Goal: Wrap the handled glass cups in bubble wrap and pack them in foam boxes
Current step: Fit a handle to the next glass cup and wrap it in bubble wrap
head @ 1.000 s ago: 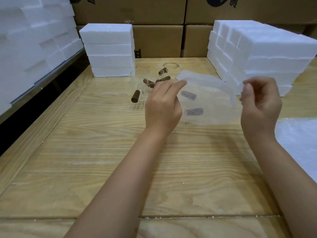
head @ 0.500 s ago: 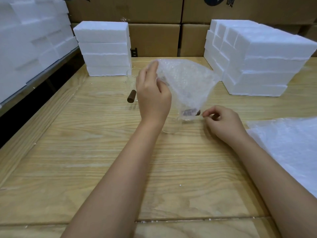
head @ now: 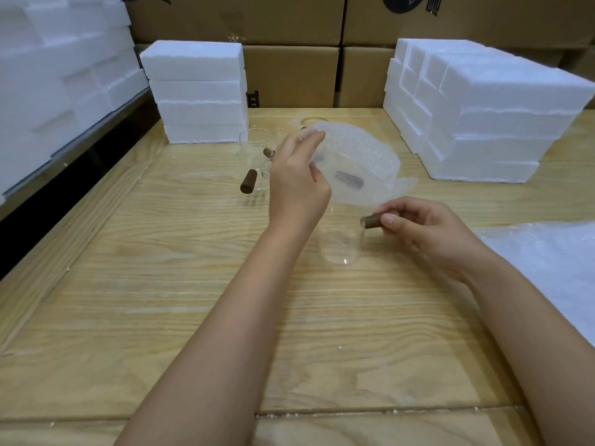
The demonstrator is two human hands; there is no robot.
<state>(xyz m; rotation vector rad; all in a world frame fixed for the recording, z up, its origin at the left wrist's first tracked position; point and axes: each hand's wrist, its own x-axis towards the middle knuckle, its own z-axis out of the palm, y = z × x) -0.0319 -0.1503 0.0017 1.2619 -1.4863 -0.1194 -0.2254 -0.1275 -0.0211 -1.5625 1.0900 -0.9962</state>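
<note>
A clear glass cup [head: 341, 246] with a brown wooden handle [head: 370, 221] stands at the table's middle. My right hand [head: 425, 233] pinches that handle. My left hand [head: 297, 181] holds up one edge of a bubble wrap sheet [head: 360, 165], which hangs above and behind the cup. More handled glass cups [head: 254, 162] stand behind my left hand, one with its brown handle [head: 248, 185] pointing toward me; another brown handle shows through the wrap.
A stack of white foam boxes [head: 199, 94] stands at the back left, a bigger stack [head: 483, 114] at the back right, more foam on the left shelf [head: 54, 75]. A pile of bubble wrap sheets [head: 547, 268] lies at the right edge. Cardboard boxes [head: 289, 75] line the back.
My right hand let go of the sheet's right edge, dropped to the table and took hold of the cup's handle. My left hand kept the sheet raised over the cup.
</note>
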